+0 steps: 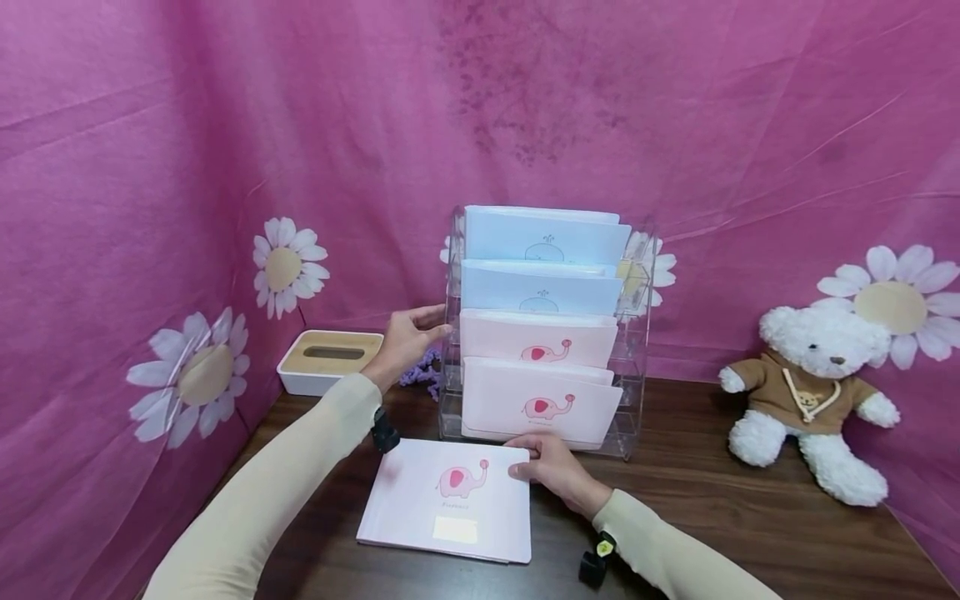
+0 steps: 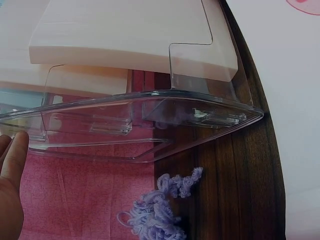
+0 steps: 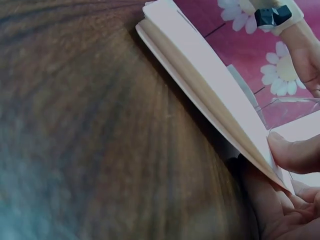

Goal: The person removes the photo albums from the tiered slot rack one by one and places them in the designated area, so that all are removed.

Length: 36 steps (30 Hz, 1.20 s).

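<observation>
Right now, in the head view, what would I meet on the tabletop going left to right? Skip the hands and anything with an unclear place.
White tissue box with a wooden top → purple yarn bundle → clear plastic tiered rack → white plush bear in a brown hoodie.

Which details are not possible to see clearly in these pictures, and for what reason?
Small print on the nearest pink notebook: too small to read in the head view.
Drawing on the upper blue notebook: lower part hidden by the lower blue notebook, head view.
Left hand: cut off by the left edge, left wrist view.
Purple yarn: cut off by the bottom edge, same view.
</observation>
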Each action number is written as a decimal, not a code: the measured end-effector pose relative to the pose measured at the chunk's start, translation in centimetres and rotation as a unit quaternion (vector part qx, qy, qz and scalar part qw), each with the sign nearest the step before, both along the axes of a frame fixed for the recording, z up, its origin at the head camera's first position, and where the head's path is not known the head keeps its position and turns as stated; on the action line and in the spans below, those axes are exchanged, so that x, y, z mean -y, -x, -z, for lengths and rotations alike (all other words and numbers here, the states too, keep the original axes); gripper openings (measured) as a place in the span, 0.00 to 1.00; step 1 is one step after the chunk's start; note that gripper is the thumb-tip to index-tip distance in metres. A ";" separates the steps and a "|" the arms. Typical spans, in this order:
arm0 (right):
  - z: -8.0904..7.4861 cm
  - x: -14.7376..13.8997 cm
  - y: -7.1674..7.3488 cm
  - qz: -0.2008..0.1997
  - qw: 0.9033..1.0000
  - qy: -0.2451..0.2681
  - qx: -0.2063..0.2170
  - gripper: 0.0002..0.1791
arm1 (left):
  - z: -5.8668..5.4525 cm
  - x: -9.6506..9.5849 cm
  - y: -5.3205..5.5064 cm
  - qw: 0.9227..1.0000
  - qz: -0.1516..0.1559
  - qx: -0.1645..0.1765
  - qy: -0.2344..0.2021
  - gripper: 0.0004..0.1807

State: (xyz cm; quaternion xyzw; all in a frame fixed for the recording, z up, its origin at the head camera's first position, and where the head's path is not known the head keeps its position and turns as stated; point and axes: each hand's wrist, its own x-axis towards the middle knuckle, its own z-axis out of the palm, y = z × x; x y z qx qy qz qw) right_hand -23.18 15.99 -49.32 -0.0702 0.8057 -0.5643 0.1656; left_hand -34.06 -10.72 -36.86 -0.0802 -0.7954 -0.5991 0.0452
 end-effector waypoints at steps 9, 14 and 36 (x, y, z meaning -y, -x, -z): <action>-0.2 -0.7 0.2 -0.043 0.999 0.004 -0.006 0.22 | 0.1 0.0 -0.1 1.000 0.002 -0.013 0.002 0.26; -0.8 -1.2 0.3 -0.073 0.997 -0.006 -0.014 0.25 | 0.0 0.0 0.0 1.000 0.003 -0.013 0.004 0.26; -1.9 -2.2 0.2 -0.090 0.985 -0.074 -0.126 0.23 | 0.2 0.0 0.2 1.000 0.003 0.010 0.000 0.27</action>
